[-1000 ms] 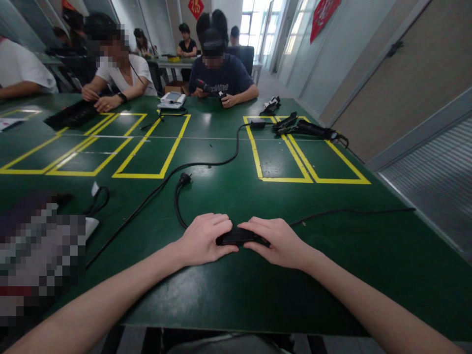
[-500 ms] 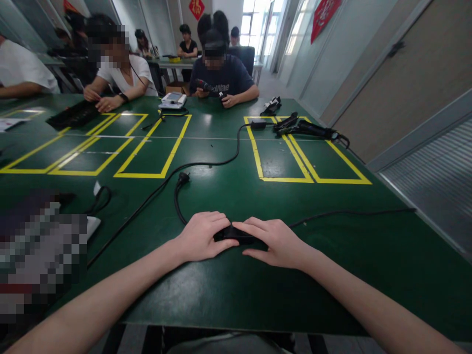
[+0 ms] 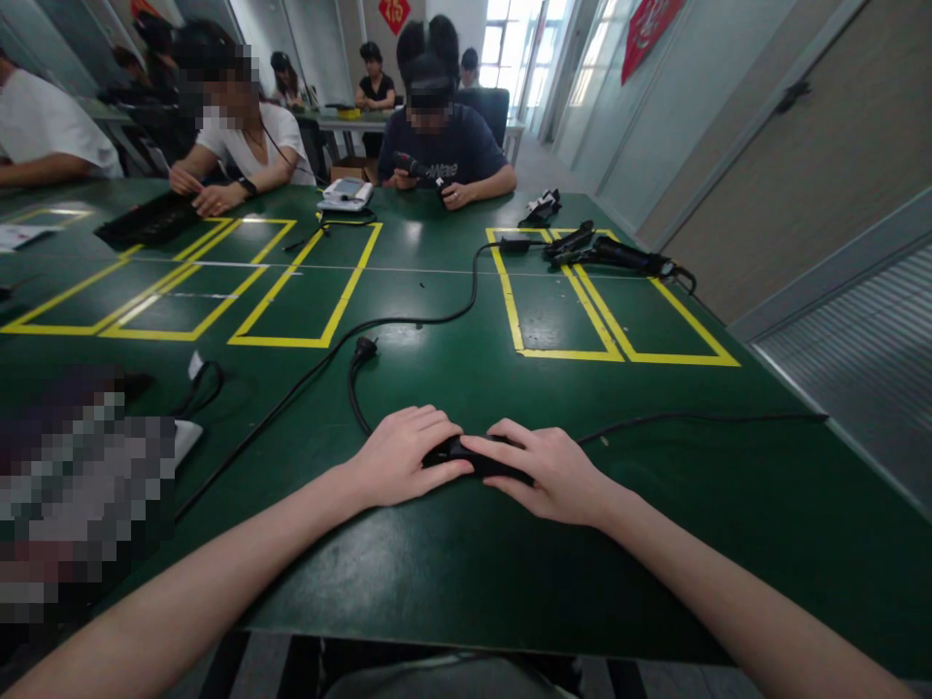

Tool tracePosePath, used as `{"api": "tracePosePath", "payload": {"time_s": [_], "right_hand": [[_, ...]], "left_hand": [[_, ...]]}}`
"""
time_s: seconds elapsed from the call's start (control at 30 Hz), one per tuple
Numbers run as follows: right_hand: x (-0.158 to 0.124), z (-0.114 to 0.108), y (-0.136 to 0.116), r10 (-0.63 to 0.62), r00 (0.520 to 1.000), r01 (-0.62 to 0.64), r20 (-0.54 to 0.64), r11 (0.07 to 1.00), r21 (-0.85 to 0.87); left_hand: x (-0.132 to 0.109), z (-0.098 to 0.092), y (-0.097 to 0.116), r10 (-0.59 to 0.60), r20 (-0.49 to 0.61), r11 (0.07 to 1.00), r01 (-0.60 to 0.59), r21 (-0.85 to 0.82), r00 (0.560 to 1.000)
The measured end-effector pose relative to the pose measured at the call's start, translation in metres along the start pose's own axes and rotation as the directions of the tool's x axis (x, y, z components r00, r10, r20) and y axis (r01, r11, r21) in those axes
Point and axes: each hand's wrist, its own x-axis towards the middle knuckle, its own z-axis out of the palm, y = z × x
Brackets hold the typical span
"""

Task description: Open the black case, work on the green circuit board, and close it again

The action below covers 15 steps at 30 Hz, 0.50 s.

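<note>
A black power adapter (image 3: pixel 486 456), a slim box, lies on the green table in front of me, partly hidden by my hands. My left hand (image 3: pixel 408 456) is closed round its left end, thumb along the near side. My right hand (image 3: pixel 549 471) grips the right part, with the index finger stretched over the top and the thumb at the near side. From behind my left hand a cord curves up to a black mains plug (image 3: pixel 365 348). Past my right hand a thin black cable (image 3: pixel 677 418) runs off to the right edge.
A long black cord (image 3: pixel 298 383) crosses the green table (image 3: pixel 437 582) to an adapter (image 3: pixel 515 246). Yellow tape (image 3: pixel 349 291) marks rectangles. Black tools (image 3: pixel 618 254) lie at the far right. Opposite, a person (image 3: pixel 444 146) holds a drill-like tool; another person (image 3: pixel 240 155) handles a black tray (image 3: pixel 149 221).
The view has shifted slightly. My right hand's fingers are spread a little more over the power adapter; both hands stay on it.
</note>
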Motion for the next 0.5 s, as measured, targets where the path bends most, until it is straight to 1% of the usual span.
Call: {"api": "tracePosePath", "payload": {"time_s": [0.07, 0.1, 0.13, 0.17, 0.2, 0.23, 0.3, 0.37, 0.43, 0.47, 0.5], "right_hand": [[-0.001, -0.004, 0.006, 0.076, 0.993, -0.066, -0.087, 0.991, 0.117], [-0.002, -0.006, 0.011, 0.137, 0.98, -0.109, -0.144, 0.976, 0.189], [-0.003, -0.009, 0.017, 0.21, 0.956, -0.154, -0.203, 0.953, 0.262], [-0.004, -0.012, 0.024, 0.289, 0.92, -0.196, -0.264, 0.924, 0.328], [-0.006, -0.015, 0.031, 0.368, 0.873, -0.233, -0.321, 0.891, 0.389], [-0.008, -0.019, 0.038, 0.445, 0.816, -0.264, -0.369, 0.855, 0.447], [-0.012, -0.029, 0.053, 0.596, 0.677, -0.308, -0.431, 0.762, 0.57], [-0.015, -0.042, 0.064, 0.735, 0.516, -0.33, -0.439, 0.644, 0.69], [-0.017, -0.059, 0.074, 0.826, 0.366, -0.309, -0.428, 0.542, 0.782], [-0.018, -0.067, 0.078, 0.85, 0.314, -0.289, -0.423, 0.51, 0.81], [-0.02, -0.075, 0.083, 0.865, 0.283, -0.277, -0.415, 0.488, 0.828]], "left_hand": [[-0.001, -0.003, -0.002, 0.039, -0.097, 0.998, -0.035, 0.043, 0.994], [-0.002, -0.005, -0.003, 0.059, -0.155, 0.996, -0.048, 0.073, 0.986], [-0.002, -0.006, -0.004, 0.077, -0.211, 0.993, -0.056, 0.105, 0.975], [-0.003, -0.008, -0.005, 0.096, -0.256, 0.989, -0.064, 0.132, 0.962], [-0.004, -0.008, -0.005, 0.112, -0.285, 0.986, -0.071, 0.151, 0.952], [-0.005, -0.009, -0.005, 0.13, -0.292, 0.984, -0.086, 0.158, 0.948], [-0.005, -0.008, -0.006, 0.162, -0.244, 0.983, -0.133, 0.13, 0.956], [-0.004, -0.005, -0.007, 0.193, -0.158, 0.981, -0.184, 0.068, 0.968], [-0.003, -0.001, -0.008, 0.211, -0.096, 0.977, -0.211, 0.012, 0.973], [-0.002, 0.0, -0.008, 0.21, -0.077, 0.977, -0.211, -0.005, 0.975], [-0.002, 0.001, -0.009, 0.205, -0.065, 0.978, -0.207, -0.014, 0.977]]}}
